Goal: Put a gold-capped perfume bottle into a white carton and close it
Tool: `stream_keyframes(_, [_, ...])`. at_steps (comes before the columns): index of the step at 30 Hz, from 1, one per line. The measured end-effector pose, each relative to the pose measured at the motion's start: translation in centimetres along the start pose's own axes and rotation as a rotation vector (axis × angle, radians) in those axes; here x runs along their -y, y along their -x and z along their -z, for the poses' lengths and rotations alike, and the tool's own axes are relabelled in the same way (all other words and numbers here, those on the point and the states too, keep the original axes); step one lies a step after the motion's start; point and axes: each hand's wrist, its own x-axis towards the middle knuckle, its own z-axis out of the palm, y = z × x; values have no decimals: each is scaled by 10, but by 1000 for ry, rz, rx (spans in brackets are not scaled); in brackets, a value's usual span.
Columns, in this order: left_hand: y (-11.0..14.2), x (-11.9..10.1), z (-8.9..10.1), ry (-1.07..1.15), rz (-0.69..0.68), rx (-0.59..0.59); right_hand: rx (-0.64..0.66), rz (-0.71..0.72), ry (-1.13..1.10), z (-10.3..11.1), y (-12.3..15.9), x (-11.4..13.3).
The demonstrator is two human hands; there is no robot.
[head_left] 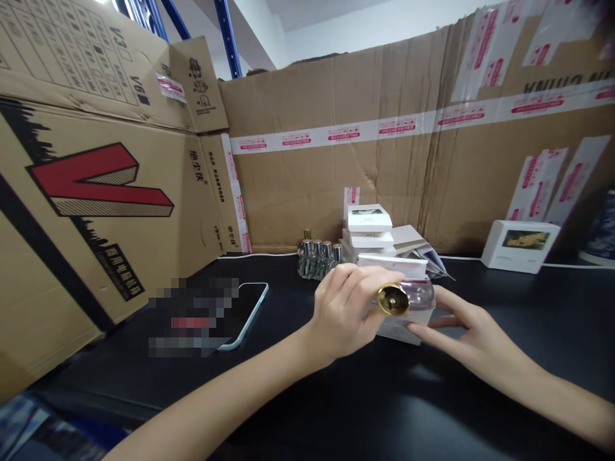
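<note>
My left hand [343, 310] is closed around a clear glass bottle [421, 294], which looks like a perfume bottle. Its round gold-coloured end [393, 299] points toward me, with a small nozzle-like piece in the middle. Directly below and behind the bottle is a white box [401, 330]. On the other side, my right hand [473, 330] grips the box's right edge, thumb in front and fingers behind. Its fingertips are close to the glass, and I cannot tell whether they touch it.
Several small glass bottles [317, 261] with silver caps stand behind my left hand. White boxes [369, 219] are stacked beside them, near loose cards [425, 250]. A phone [245, 314] lies left; another white box [519, 246] stands right. Cardboard [312, 179] walls the black table [384, 410].
</note>
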Motion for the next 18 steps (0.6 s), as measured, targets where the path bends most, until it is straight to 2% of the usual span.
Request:
stream_keyframes(3, [1, -1, -2, -25, 80, -55, 20, -14, -19, 0, -1, 0])
stream_keyframes(6, [-1, -2, -2, -47, 98, -71, 42, -24, -12, 0, -1, 1])
stream_keyframes(10, [-3, -1, 0, -82, 81, -36, 50, -37, -11, 0, 0, -1])
stream_keyframes(14, [-5, 3, 1, -9, 69, 41, 77, -64, -2, 0, 1, -5])
stream_keyframes(18, [-3, 5, 0, 25, 125, 87, 113, -110, -14, 0, 3, -7])
